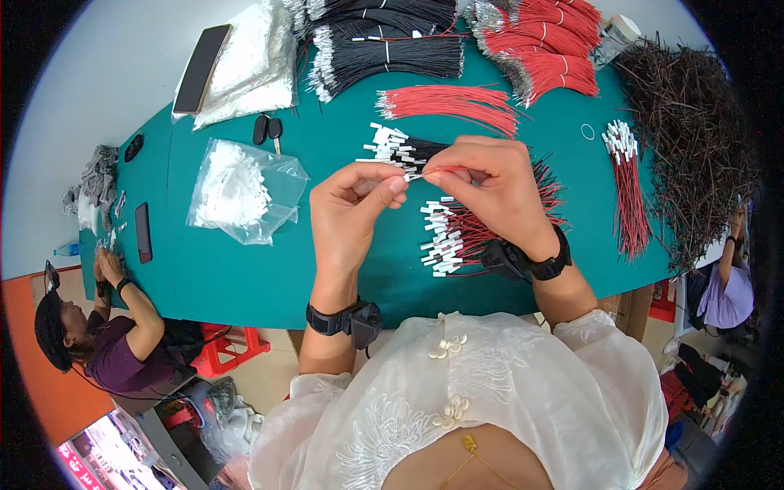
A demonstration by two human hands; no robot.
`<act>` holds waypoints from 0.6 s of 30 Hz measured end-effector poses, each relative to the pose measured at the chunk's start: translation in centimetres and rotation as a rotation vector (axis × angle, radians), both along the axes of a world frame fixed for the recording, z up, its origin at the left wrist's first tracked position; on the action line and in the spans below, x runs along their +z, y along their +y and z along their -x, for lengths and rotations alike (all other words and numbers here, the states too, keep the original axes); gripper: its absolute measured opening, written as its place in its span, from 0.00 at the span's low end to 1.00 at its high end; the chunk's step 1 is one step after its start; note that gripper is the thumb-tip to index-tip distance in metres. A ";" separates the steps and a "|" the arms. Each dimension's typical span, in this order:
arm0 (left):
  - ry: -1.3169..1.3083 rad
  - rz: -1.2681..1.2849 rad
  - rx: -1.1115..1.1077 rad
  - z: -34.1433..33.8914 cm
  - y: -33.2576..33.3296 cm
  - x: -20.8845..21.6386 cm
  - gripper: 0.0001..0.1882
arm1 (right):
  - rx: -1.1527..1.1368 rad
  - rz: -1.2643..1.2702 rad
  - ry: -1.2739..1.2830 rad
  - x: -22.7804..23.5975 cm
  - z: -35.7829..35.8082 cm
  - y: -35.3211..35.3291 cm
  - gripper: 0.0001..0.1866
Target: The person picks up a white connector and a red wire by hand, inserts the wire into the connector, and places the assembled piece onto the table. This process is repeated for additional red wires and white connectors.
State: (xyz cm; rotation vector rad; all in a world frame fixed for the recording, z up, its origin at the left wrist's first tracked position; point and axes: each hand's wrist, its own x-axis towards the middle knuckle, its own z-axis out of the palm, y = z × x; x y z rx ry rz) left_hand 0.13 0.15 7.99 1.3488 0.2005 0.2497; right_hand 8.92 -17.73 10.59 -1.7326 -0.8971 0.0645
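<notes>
My left hand (pixel 347 216) pinches a small white connector housing (pixel 412 176) between thumb and forefinger. Against it, my right hand (pixel 496 184) holds a thin red wire (pixel 449 169) by its end; whether the tip is inside the housing is too small to tell. Just beyond my hands lie black wires with white connectors (pixel 390 145), partly hidden. Below my right hand is a spread of red wires with white connectors (pixel 445 237). Farther off lies a bunch of red wires (pixel 445 101). A clear plastic bag of white connectors (pixel 235 196) rests left of my left hand.
Black wire bundles (pixel 408 55) and red wire bundles (pixel 559 73) line the back of the green table (pixel 220 286). A dark wire heap (pixel 690 131) and tied red wires (pixel 629 196) are right. Phones, keys (pixel 275 131) and a seated co-worker (pixel 114 335) are left.
</notes>
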 end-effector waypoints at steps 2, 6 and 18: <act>0.025 -0.007 -0.013 0.0 -0.1 0.2 0.06 | -0.004 -0.012 0.056 -0.1 -0.2 0.0 0.05; 0.037 -0.033 -0.018 0.1 -0.1 0.3 0.06 | 0.023 0.007 0.045 0.2 -0.1 -0.2 0.05; 0.044 -0.023 0.002 0.0 -0.8 0.3 0.06 | 0.007 0.008 0.085 -0.4 0.4 0.2 0.03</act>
